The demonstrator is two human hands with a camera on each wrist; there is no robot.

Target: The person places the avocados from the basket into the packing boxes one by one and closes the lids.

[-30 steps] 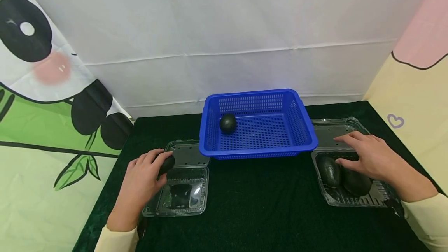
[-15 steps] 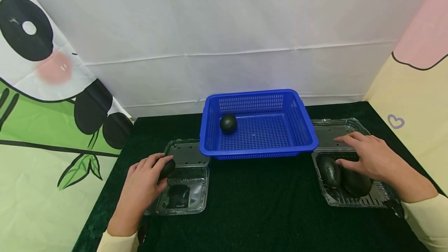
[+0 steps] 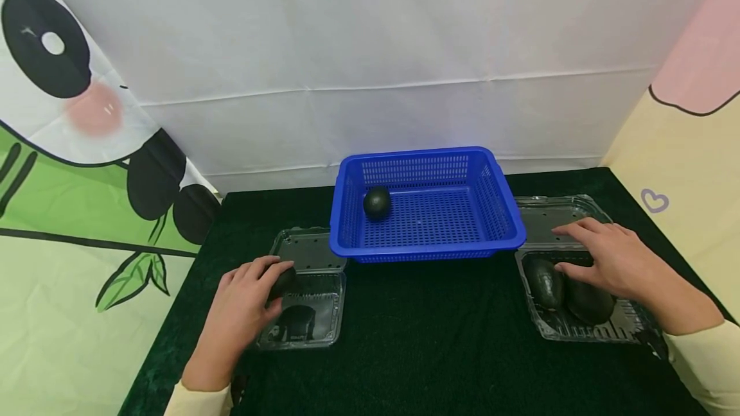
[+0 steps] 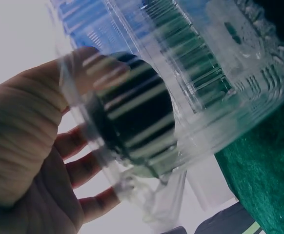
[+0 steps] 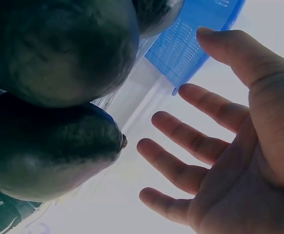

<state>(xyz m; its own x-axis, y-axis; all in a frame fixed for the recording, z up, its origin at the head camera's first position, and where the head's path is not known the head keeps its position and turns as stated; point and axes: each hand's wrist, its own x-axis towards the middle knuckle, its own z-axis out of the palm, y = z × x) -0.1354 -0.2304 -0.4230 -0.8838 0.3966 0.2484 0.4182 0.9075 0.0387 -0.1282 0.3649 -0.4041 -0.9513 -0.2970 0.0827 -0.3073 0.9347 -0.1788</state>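
Note:
My left hand [image 3: 239,310] grips a dark avocado [image 3: 284,284] between thumb and fingers, at the left side of an open clear plastic clamshell box [image 3: 315,323]. In the left wrist view the box's ribbed wall stands in front of the avocado [image 4: 142,109] and the thumb tip. My right hand [image 3: 613,259] hovers with fingers spread above a larger clear clamshell box [image 3: 627,323]. Inside lie dark avocados [image 3: 543,283], partly covered by that hand. The right wrist view shows a gap between those fingers [image 5: 181,168] and the stemmed avocado [image 5: 59,156].
A blue perforated basket [image 3: 428,253] stands at the back centre, with one dark avocado [image 3: 377,203] at its left inside. Both box lids [image 3: 309,252] lie folded back towards it. Dark green cloth [image 3: 428,339] covers the table; a white sheet [image 3: 405,50] hangs behind.
My left hand has moved slightly right with the avocado, and the left box's front edge has shifted slightly away from me. My right hand stays where it was.

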